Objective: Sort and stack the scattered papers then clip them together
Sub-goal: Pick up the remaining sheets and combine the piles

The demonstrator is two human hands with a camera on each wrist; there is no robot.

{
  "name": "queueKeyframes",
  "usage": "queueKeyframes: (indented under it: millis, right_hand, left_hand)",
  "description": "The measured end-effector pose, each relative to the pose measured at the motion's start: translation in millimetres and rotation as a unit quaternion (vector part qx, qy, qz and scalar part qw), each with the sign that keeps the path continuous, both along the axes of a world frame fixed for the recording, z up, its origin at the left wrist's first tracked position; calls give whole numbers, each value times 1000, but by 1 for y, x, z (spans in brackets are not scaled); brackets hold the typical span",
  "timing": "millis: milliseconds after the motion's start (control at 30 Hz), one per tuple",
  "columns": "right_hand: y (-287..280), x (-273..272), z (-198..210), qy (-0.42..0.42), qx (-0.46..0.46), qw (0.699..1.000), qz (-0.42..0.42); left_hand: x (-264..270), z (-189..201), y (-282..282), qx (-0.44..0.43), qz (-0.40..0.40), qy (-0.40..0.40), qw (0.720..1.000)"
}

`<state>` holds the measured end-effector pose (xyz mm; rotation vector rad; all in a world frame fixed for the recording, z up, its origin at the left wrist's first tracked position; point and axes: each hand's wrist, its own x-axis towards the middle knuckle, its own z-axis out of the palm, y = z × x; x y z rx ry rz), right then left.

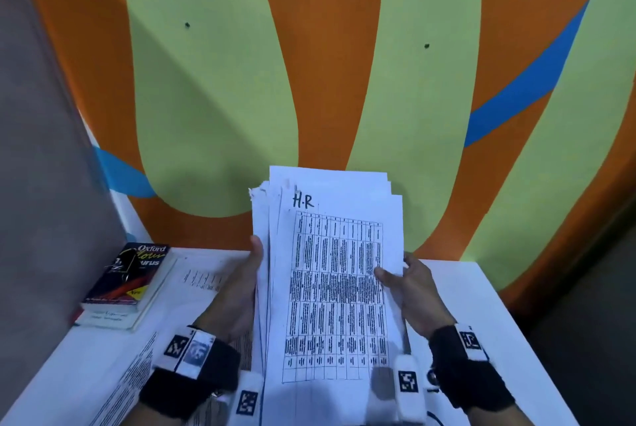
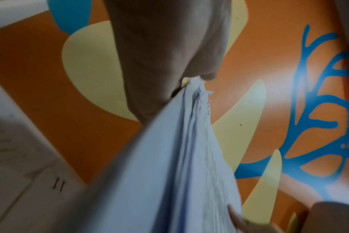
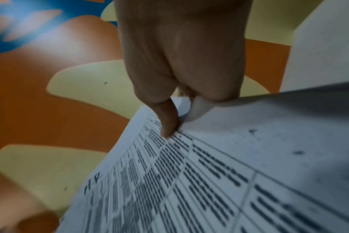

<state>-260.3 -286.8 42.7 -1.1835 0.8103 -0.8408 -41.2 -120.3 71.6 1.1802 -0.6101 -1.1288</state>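
A stack of white papers (image 1: 330,274) stands upright above the white table (image 1: 475,291); its front sheet bears a printed grid and the handwritten letters "H.R". My left hand (image 1: 246,282) grips the stack's left edge, thumb in front. My right hand (image 1: 409,284) holds the right edge, thumb pressed on the front sheet. The left wrist view shows the sheets' uneven edges (image 2: 189,149) running out from under my left hand (image 2: 165,66). In the right wrist view my right hand (image 3: 179,67) lays its thumb on the printed sheet (image 3: 209,173). More printed sheets (image 1: 203,279) lie flat on the table.
A black Oxford thesaurus (image 1: 132,276) lies on another book at the table's back left. A black clip sits on its cover. An orange, green and blue painted wall (image 1: 320,64) rises right behind the table. A grey partition (image 1: 41,167) closes the left side.
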Motion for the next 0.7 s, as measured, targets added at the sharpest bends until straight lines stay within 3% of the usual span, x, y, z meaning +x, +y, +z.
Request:
queueKeyframes:
  millis: [67,133,167,267,367,433,533,700]
  right_hand:
    - [3,5,5,-2,-88,995,-48]
    - [11,9,19,24,-185,981,-60]
    - [15,10,25,38,-216,974,-56]
    - [19,8,37,20,-267,963,-33]
    - [19,3,35,21,-269,963,-7]
    - [17,0,26,41,-267,963,-14]
    - [17,1,22,60,-266,962,-31]
    - [20,6,47,22,-311,949,-41]
  left_hand:
    - [-3,2,-3,-36,23,-79,996]
    - [-9,4,-4,-68,77,-225,969]
    - [-12,11,-6,-84,108,-256,957]
    - [-9,11,-13,-90,158,-242,953]
    - [-3,-2,-16,-61,131,-264,954]
    - [-4,-12,-18,-44,118,-289,949]
    - [-12,-10,-22,-49,138,-264,953]
    - [-5,-3,-34,-71,173,-248,951]
